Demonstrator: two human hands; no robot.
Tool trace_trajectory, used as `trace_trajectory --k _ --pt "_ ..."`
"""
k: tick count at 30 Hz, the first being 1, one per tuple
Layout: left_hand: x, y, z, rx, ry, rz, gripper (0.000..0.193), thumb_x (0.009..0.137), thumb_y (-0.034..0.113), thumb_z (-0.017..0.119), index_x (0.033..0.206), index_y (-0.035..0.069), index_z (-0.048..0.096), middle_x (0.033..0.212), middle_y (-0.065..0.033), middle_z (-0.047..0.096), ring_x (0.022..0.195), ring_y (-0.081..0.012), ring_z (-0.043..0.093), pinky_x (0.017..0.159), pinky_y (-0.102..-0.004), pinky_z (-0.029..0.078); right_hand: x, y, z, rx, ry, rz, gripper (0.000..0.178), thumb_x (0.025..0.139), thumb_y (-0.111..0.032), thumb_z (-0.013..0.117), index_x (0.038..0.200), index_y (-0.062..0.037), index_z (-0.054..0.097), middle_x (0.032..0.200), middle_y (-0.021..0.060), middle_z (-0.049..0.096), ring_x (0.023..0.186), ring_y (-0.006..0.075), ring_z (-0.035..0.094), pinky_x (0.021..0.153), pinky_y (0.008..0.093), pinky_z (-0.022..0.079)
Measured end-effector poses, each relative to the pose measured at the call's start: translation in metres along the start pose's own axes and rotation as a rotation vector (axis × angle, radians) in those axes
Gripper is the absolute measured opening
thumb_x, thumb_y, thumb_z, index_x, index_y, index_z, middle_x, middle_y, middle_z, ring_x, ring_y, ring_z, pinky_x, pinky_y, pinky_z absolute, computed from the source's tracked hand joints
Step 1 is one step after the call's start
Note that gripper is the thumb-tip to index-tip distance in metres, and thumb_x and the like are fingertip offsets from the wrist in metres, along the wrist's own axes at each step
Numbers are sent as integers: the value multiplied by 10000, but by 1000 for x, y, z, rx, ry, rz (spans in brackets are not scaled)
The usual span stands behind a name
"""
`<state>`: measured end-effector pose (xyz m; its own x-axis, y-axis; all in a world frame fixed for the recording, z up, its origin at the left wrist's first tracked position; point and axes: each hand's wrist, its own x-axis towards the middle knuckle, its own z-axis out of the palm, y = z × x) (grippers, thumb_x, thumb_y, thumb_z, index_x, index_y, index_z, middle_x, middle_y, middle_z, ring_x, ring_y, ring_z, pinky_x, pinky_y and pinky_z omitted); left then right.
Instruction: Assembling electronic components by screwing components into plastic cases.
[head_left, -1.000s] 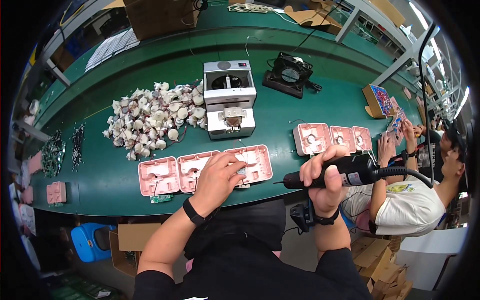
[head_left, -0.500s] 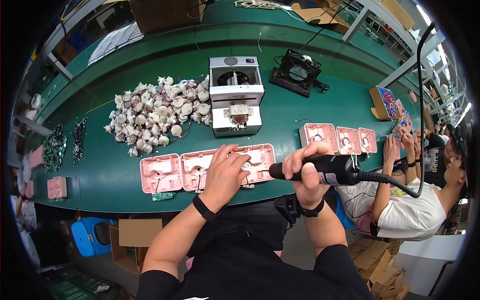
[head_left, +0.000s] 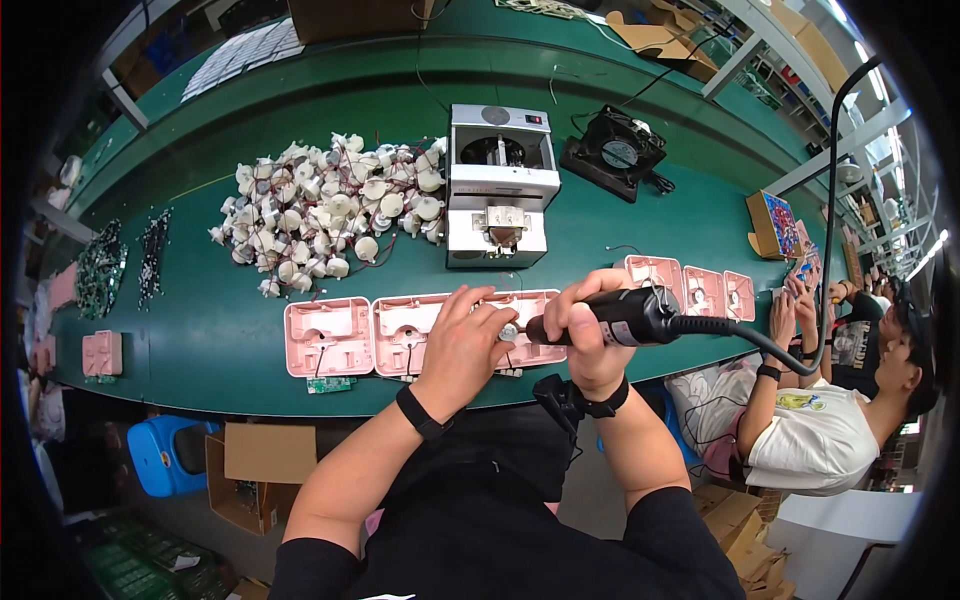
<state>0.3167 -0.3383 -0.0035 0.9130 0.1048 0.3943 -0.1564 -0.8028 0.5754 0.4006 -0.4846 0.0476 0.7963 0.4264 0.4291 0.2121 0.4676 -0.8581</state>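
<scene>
My right hand grips a black corded electric screwdriver, its tip pointing left into a pink plastic housing. Inside that housing, a small round whitish part lies between the bent thumb and index finger of my left hand. The exact meeting of bit and part is too small to make out. Left of it are more pink housings in a row, with dark leads inside. A green circuit board sticks out at the front of the leftmost one.
Behind the housings stands a grey-white machine, beside a heap of white motor units with wires. A black fan sits further right. More pink housings lie to the right, near a seated co-worker. The screwdriver cable hangs at right.
The screwdriver and my right hand have moved left and slightly up, bringing the tip to the round part between my left fingers. The whole view has shifted a little.
</scene>
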Motion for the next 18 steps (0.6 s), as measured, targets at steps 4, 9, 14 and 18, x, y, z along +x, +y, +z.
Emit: trace_trajectory --k 4,9,14,18 --pt "-1 -2 1 -22 7 2 433 673 102 839 1080 70 698 1069 -93 676 1204 -309 563 1115 -492 413 2 4 7 -122 -19 -15 285 907 -56 660 1096 -45 447 781 96 581 611 145 531 612 305 489" --pt "0 -1 -1 -30 -3 -6 430 677 104 837 1079 61 692 1081 -87 676 1208 -308 559 1115 -492 415 10 -3 11 -170 -12 51 254 923 -82 623 1099 -50 442 756 106 564 577 170 517 596 330 484" --pt "-2 -3 -2 33 -10 70 446 706 140 831 1111 40 671 1134 -96 659 1232 -311 539 1112 -482 415 38 -39 25 12 42 -13 227 943 -75 594 1112 -44 446 760 102 563 584 166 527 595 334 485" --pt "-6 1 -11 4 11 28 486 735 184 821 1161 29 646 1207 -115 626 1243 -326 525 1122 -487 401 83 -40 38 27 0 -162 156 968 -84 571 1072 -25 472 739 91 554 573 166 534 573 331 486"
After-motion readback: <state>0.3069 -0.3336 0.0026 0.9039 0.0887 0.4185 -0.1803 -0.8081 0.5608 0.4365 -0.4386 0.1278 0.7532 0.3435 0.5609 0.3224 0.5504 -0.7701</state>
